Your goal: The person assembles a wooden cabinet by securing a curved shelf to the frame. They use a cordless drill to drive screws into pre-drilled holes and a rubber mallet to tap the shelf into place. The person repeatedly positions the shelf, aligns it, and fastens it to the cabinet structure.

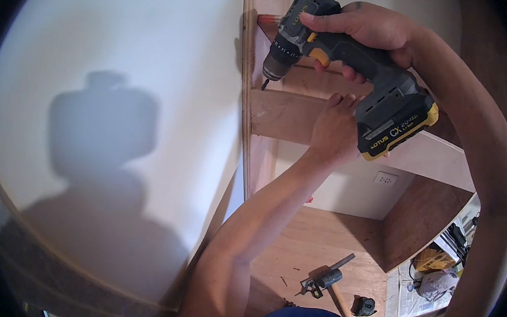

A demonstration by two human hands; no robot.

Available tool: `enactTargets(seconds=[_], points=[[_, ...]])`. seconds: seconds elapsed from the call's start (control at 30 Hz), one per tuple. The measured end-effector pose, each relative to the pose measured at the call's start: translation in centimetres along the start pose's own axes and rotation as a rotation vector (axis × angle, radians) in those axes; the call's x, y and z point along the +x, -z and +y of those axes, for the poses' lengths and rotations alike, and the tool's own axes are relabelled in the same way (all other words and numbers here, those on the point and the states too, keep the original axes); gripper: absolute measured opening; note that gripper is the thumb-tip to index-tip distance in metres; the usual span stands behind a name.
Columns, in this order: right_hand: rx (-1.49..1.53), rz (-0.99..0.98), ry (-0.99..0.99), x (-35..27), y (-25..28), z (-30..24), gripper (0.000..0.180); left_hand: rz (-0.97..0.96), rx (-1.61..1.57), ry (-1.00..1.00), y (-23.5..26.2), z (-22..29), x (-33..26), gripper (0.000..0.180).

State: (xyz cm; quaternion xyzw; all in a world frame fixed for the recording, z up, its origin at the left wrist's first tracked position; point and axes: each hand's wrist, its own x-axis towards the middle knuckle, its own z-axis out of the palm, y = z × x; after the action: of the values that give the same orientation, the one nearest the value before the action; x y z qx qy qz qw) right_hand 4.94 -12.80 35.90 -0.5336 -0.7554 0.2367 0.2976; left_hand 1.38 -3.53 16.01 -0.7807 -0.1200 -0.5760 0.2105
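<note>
My right hand [377, 26] is closed around the grip of a black and yellow cordless drill [372, 71], its thumb lying along the drill body. The drill slants down to the left. Its bit points at the left end of a wooden shelf board [283, 114], close to the upright plywood panel [247, 99]; whether the tip touches the wood I cannot tell. Below the drill, my left hand [337, 129] is closed on the shelf board, fingers curled over its upper edge. The drill's battery hides part of this hand.
On the lower wooden panel [307, 237] lie a hammer [338, 298], a tape measure [363, 306] and other tools. A wall outlet [385, 178] sits behind the shelving. Boxes and a bag [438, 285] stand at lower right. A white wall [192, 62] adjoins the shelving's left side.
</note>
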Motion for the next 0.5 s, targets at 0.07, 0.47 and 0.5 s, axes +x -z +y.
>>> enactTargets(seconds=[0.07, 0.47, 0.5], points=[[-0.034, 0.001, 0.008, -0.1, -0.1, -0.3, 0.064, -0.011, -0.005, 0.006, 0.2, 0.0, 0.1, 0.088], [-0.093, -0.021, -0.018, -0.8, -1.8, -3.0, 0.053, -0.1, 0.31, 0.053, 0.3, -1.8, -1.1, 0.041], [-0.178, 0.092, -0.095, -4.2, -0.8, -2.6, 0.053, -0.098, 0.322, -0.016, -2.8, 0.7, 0.7, 0.032]])
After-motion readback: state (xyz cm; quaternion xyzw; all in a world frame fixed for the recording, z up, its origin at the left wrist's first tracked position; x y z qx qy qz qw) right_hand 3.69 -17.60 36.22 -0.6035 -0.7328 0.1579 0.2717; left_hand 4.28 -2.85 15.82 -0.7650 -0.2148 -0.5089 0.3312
